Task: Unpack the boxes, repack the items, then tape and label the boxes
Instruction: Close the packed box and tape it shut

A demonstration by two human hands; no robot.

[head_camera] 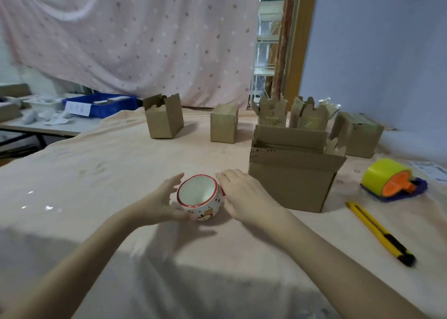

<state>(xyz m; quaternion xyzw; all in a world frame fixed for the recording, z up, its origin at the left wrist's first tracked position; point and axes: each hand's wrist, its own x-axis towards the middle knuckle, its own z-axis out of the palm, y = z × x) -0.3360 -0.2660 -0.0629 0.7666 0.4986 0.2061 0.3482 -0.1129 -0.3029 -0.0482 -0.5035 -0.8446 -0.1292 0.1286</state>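
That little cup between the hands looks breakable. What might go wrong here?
The mug is tilted, cradled between the left hand and the right hand, so it may slip or roll on the soft cloth. The open cardboard box stands close; a knock could chip the rim. The utility knife lies within reach of a sweeping arm.

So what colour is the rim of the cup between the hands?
Red, around a cream inside; the cup's rim shows best in the head view.

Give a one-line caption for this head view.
Both hands, left and right, cradle a red-rimmed mug beside an open cardboard box.
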